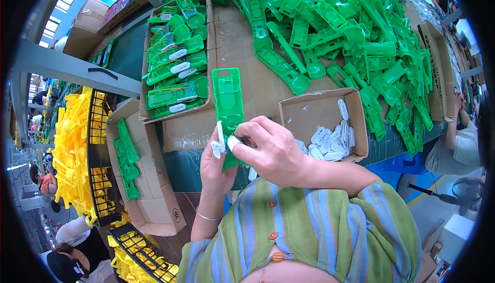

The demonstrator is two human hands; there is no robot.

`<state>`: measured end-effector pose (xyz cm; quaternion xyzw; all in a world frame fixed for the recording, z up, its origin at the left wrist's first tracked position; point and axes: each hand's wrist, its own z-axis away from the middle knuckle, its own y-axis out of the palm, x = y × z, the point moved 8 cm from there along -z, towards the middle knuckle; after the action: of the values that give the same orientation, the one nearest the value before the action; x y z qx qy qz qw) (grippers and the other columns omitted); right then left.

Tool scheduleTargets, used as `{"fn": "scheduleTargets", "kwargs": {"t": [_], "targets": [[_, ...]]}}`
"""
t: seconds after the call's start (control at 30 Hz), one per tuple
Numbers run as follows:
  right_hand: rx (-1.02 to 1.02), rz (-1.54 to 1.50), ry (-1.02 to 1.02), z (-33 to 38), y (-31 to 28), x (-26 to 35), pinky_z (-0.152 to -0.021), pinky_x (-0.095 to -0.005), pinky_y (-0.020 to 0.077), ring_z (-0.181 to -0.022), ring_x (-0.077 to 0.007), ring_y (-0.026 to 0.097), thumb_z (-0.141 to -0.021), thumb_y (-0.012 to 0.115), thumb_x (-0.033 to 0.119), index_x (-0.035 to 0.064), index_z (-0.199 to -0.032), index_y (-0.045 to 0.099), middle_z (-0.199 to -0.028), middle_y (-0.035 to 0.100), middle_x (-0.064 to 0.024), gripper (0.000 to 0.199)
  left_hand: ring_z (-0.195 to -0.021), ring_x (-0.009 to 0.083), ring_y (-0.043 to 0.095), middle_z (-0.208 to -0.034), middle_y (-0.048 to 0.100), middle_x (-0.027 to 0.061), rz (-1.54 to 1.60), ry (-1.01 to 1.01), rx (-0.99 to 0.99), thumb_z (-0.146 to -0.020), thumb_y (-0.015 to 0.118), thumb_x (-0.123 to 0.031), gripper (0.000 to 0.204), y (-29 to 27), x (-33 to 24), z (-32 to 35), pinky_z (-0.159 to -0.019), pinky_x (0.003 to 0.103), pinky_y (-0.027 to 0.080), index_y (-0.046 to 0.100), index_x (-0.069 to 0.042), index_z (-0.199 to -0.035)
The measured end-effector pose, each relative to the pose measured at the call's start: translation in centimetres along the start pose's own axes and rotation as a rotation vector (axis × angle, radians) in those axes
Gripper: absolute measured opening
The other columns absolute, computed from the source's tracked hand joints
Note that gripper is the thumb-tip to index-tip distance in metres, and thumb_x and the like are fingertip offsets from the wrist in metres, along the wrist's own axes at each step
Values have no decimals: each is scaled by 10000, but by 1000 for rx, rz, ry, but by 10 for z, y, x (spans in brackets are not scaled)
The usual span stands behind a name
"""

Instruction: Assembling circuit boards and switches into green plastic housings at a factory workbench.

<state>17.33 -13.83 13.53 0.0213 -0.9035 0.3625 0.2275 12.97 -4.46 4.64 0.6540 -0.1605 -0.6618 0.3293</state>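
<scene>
A long green translucent plastic housing is held upright in front of me, its open side toward me. My left hand is closed round its lower end. A slim white plastic piece stands at the housing's left edge, beside my left thumb, which has a white wrapping on its tip. My right hand is closed, thumb and fingers pinched together over the housing's lower part. White covering shows at the right thumb's tip. Whatever lies between those fingertips is hidden.
To the right, a cardboard tray holds small white oval parts. A large heap of green housings covers the far side. At left stand a box of wired green housings, a shallow carton and black crates of yellow parts.
</scene>
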Motion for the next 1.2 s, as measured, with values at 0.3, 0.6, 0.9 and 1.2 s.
{"fn": "scheduleTargets", "kwargs": {"t": [0.3,0.6,0.9,1.2], "targets": [[-52,46,-4,-5,-5,11,-613,-329,471,-716,-246,527,-598,580,31,35,-862,567,-869,498,-105,264,-1077,234,512,-1198,486,128,261,-5,14,-922,437,-281,503,-5,8,5,-925,374,418,308,15,-1308],[21,-7,35,-6,-1,7,-607,-326,462,-739,-252,502,-631,588,30,14,-913,558,-872,476,-108,284,-1063,221,516,-1201,486,130,88,35,23,-925,439,-279,528,2,-6,5,-910,348,423,294,43,-1316],[15,-24,58,-8,0,13,-533,-297,475,-767,-249,508,-644,607,20,0,-910,575,-871,492,-114,269,-993,152,542,-1144,542,128,-245,318,-155,-929,441,-193,463,-10,-18,16,-843,269,444,364,108,-1272],[1,-24,-13,-8,2,13,-519,-289,475,-767,-259,512,-621,608,14,-9,-892,578,-899,490,-127,273,-1020,187,539,-1175,527,135,-721,452,-201,-931,426,-187,463,-10,-19,22,-860,292,441,349,85,-1297]]}}
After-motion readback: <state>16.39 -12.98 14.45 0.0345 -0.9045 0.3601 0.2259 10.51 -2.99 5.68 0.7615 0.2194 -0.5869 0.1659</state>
